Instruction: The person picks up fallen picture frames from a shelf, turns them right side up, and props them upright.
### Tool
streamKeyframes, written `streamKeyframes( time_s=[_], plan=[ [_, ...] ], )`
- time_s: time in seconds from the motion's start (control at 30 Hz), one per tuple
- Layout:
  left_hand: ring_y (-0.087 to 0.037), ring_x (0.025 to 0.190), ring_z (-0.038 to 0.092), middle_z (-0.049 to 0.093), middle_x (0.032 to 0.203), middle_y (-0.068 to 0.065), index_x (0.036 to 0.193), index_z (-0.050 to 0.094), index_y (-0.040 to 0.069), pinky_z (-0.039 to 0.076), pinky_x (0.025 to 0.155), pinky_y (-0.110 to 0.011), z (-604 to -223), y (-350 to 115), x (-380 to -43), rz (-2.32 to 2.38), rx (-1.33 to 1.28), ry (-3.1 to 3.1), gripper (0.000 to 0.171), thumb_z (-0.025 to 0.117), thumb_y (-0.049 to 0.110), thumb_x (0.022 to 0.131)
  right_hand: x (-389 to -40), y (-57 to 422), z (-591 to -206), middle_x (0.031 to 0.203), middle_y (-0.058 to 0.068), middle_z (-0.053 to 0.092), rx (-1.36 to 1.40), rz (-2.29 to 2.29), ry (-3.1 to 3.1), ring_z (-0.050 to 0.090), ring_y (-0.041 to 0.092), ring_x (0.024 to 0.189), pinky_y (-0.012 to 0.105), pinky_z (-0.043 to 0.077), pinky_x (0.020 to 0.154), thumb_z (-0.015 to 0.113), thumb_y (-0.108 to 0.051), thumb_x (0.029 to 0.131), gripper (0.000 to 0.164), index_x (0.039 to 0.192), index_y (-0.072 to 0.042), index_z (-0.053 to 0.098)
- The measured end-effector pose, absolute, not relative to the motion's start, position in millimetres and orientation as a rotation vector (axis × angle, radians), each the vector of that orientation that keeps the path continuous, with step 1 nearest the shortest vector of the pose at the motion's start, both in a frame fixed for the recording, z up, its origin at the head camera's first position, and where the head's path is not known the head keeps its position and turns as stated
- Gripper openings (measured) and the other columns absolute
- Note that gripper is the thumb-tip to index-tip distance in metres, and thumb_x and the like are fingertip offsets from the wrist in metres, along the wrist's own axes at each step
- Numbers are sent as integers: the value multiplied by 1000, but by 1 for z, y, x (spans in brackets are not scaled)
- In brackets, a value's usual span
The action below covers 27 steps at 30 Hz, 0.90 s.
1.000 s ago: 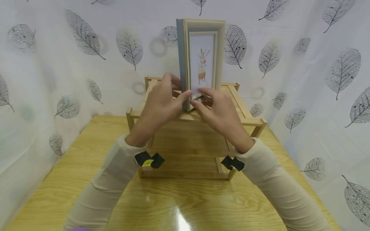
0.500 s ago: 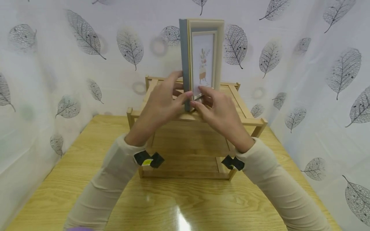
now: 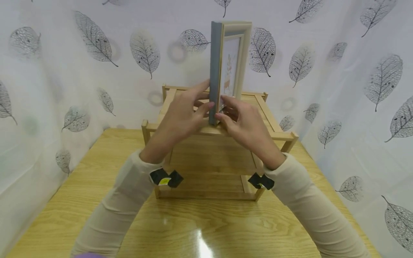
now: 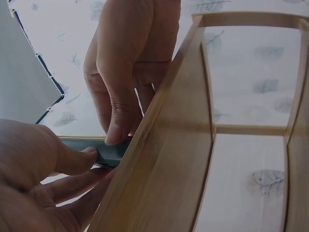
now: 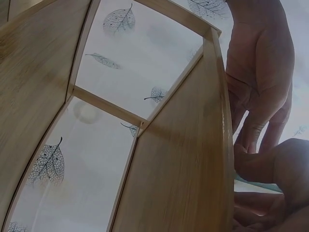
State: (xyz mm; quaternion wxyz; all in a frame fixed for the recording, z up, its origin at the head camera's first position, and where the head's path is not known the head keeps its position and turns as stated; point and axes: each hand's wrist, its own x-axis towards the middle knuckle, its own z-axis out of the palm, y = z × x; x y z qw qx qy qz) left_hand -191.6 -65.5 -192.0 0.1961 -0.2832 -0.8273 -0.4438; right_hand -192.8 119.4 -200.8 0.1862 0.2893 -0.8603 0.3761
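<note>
A picture frame (image 3: 215,61) with a blue-grey side and a cream front stands upright on the top tier of a wooden rack (image 3: 274,135). It is turned so its picture of a potted plant (image 3: 228,70) faces right. My left hand (image 3: 183,114) grips the frame's lower left side, thumb toward me and fingers reaching behind. With thumb and index finger, my right hand (image 3: 249,120) pinches its lower front corner. In the left wrist view, both hands meet at the blue-grey edge (image 4: 112,152) beside the rack's board. The right wrist view mostly hides the frame behind the fingers.
The rack has lower tiers (image 3: 206,182) beneath the top one and stands on a wood-grain table (image 3: 180,222). A white curtain (image 3: 122,21) printed with leaves hangs close behind and along both sides.
The frame has rotated in place, its near edge swinging right, so more of the blue-grey side and less of the picture shows. Both hands stay at its lower part.
</note>
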Motion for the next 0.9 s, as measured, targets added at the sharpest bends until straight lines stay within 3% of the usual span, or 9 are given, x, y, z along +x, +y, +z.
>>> streamKeyframes(
  time_s=[0.33, 0.57, 0.77, 0.9],
  plan=[
    [-23, 95, 74, 67, 130, -14, 155, 42, 14, 59, 83, -31, -195, -62, -193, -1270, -801, -2281, 60, 64, 6, 99, -195, 121, -202, 112, 15, 74, 876, 1036, -2389, 72, 21, 94, 37, 59, 79, 69, -11, 97, 39, 134, -2, 62],
    [-22, 97, 73, 67, 129, -15, 154, 42, 8, 59, 83, -29, -195, -61, -192, -1307, -807, -2273, 56, 60, 6, 101, -195, 123, -201, 121, 17, 71, 888, 1033, -2405, 70, 25, 107, 37, 58, 88, 67, -7, 98, 40, 137, -2, 60],
    [-22, 100, 72, 67, 130, -16, 150, 46, 3, 59, 77, -22, -194, -58, -193, -1325, -768, -2301, 48, 55, 3, 103, -196, 125, -201, 121, 19, 70, 885, 1027, -2424, 68, 28, 112, 37, 57, 93, 66, -3, 97, 34, 130, 0, 62],
    [-23, 100, 73, 66, 132, -14, 149, 49, 4, 59, 77, -24, -194, -56, -194, -1309, -761, -2326, 49, 59, 3, 101, -197, 127, -201, 120, 18, 71, 894, 1029, -2435, 68, 26, 112, 37, 57, 92, 66, -3, 97, 30, 127, 1, 63]
  ],
)
